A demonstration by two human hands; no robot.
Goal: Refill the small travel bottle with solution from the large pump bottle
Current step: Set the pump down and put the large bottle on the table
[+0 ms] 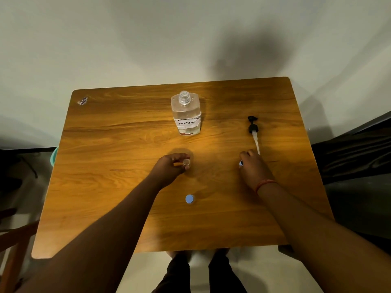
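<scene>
Head view looks down on a brown wooden worktop. The small travel bottle stands near the middle of the worktop with its top open. The left hand holds it, with the thumb and fingers curled round its sides. The bottle is clear and tiny, so most of it is hidden by the hand.

A little round blue cap lies on the worktop, nearer to the person than the small bottle, and apart from both hands.

The large bottle stands farther back, in line with the small one. It is clear, has clear liquid in it, and has a white label with handwriting; the word "SOLUTION" can be read. Its neck is open, with no pump on it.

The pump lies flat on the worktop to the right of the large bottle. Its black head points away from the person and its white tube points toward the right hand. The end of the tube goes behind that hand.

The right hand rests on the worktop with its fingers curled down. Something small and blue and white peeks out from under the fingertips, and they seem to pinch it, but it is too small to tell what it is. A red thread band sits on the right wrist.

A small scrap of sticker is at the far left corner of the worktop.
</scene>
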